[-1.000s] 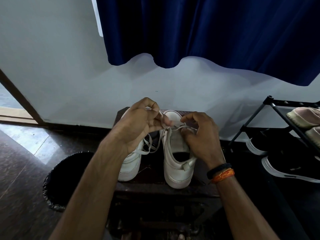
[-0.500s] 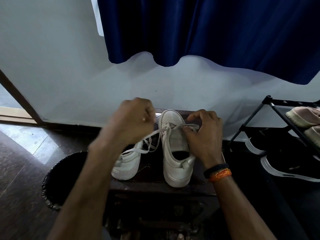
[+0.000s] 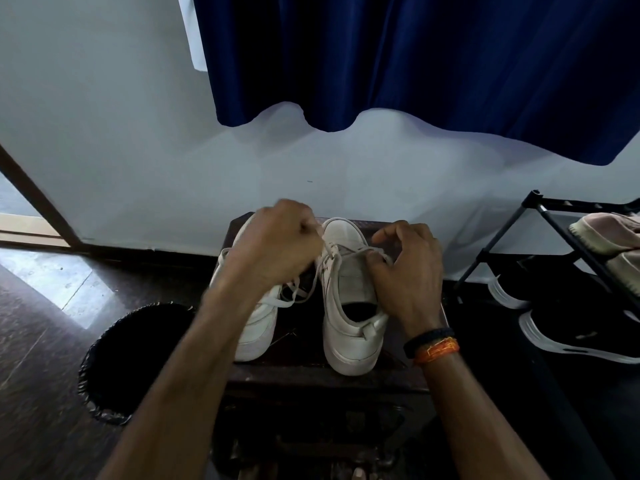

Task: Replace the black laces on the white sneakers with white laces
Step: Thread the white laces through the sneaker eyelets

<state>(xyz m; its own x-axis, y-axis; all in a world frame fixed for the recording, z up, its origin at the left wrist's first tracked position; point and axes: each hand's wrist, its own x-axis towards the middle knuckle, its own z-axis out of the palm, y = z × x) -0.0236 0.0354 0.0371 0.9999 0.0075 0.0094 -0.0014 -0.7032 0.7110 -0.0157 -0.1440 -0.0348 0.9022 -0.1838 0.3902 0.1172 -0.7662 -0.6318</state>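
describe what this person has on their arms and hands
Both forearms are bare, with no sleeves in view. The right wrist carries two bands side by side: a black braided band and an orange thread band. The left hand and wrist wear nothing visible.

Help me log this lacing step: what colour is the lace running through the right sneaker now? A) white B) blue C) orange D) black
A: the lace crossing the right sneaker is white, pulled by the left hand while the right hand pinches its other end.
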